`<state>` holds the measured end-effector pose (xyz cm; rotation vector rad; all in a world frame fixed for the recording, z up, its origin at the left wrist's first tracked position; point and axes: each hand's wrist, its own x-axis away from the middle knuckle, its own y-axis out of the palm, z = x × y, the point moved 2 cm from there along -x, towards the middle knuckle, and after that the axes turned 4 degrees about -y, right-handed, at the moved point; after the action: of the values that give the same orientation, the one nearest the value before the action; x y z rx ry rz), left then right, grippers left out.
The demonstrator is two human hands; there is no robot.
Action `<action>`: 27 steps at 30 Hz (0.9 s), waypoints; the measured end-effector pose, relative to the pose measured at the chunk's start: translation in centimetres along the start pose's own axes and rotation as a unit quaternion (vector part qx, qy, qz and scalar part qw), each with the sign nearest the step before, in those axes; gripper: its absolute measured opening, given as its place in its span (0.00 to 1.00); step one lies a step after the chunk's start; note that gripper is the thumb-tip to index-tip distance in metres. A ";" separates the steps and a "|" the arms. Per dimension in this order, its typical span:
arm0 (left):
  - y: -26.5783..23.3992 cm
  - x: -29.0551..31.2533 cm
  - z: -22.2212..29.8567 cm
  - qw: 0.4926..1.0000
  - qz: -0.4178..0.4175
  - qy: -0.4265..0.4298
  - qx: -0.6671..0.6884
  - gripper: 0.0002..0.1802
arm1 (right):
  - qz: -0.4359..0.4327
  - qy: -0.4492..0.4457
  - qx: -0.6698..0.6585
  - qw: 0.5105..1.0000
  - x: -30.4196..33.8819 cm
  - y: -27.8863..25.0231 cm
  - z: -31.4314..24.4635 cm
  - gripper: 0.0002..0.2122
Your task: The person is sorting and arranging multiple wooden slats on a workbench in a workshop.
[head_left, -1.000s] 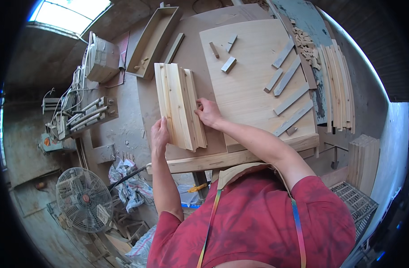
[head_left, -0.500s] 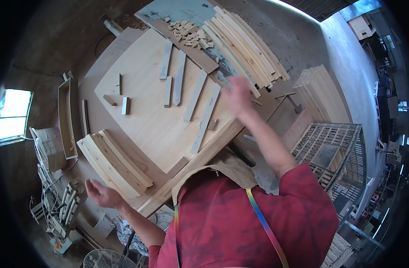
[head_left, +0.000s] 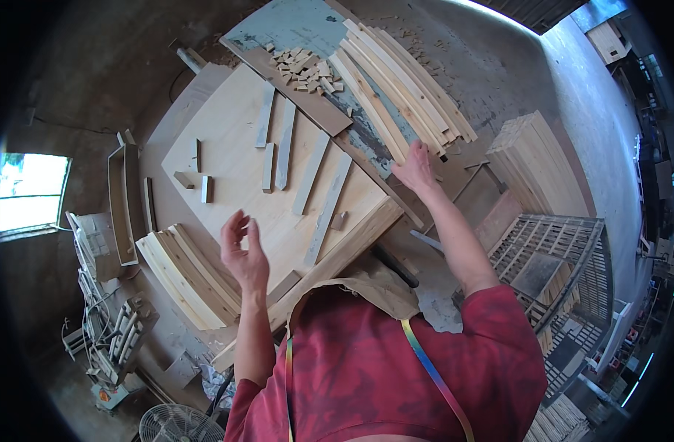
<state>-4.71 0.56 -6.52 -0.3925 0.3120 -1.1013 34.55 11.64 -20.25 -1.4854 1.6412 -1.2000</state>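
My right hand (head_left: 416, 169) is closed on the near end of a long pale wooden strip (head_left: 372, 103), the leftmost of the strips on the blue-green surface at the far right. My left hand (head_left: 245, 254) is raised over the near left part of the plywood board (head_left: 226, 132), its fingers loosely curled and apart, holding nothing. Several grey-faced bars (head_left: 328, 210) lie slanted on the board. A small wooden block (head_left: 339, 220) sits beside the nearest bar. Left of my left hand rests a stack of curved wooden strips (head_left: 182, 276).
A heap of small wood offcuts (head_left: 307, 70) lies at the far edge. More long strips (head_left: 403, 81) are stacked beyond my right hand. At the right stand a tall stack of boards (head_left: 539, 158) and a slatted rack (head_left: 547, 258). A fan (head_left: 178, 423) stands at the lower left.
My left hand has moved right and up, from beside the curved stack to over the board. My right hand has moved right to the strip's end and closed on it.
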 end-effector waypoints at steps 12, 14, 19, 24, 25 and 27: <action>15.0 -0.1 3.8 0.912 -0.301 -0.148 0.235 0.25 | -0.080 -0.088 -0.274 0.954 11.4 -8.4 -5.0 0.15; 16.0 -1.3 6.5 0.889 -0.282 -0.177 0.316 0.25 | -0.076 -0.128 -0.265 0.953 14.2 -9.7 -7.2 0.14; 11.6 -2.9 7.6 0.802 -0.344 -0.189 0.451 0.23 | -0.076 -0.174 -0.249 0.950 17.0 -10.0 -9.0 0.14; 6.7 -0.5 2.7 0.806 -0.302 -0.235 0.451 0.19 | -0.207 -0.135 -0.373 0.894 13.7 -7.7 -4.9 0.12; 6.3 0.2 1.4 0.794 -0.284 -0.242 0.480 0.18 | -0.212 -0.139 -0.375 0.892 13.0 -7.2 -4.7 0.12; 5.0 1.4 0.3 0.766 -0.245 -0.254 0.537 0.18 | -0.254 -0.039 -0.435 0.863 12.0 -6.4 -4.7 0.09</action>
<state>0.05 1.30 -8.63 0.3036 -0.9585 -1.4365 30.85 1.22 -10.96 -2.6114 1.9034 -0.5847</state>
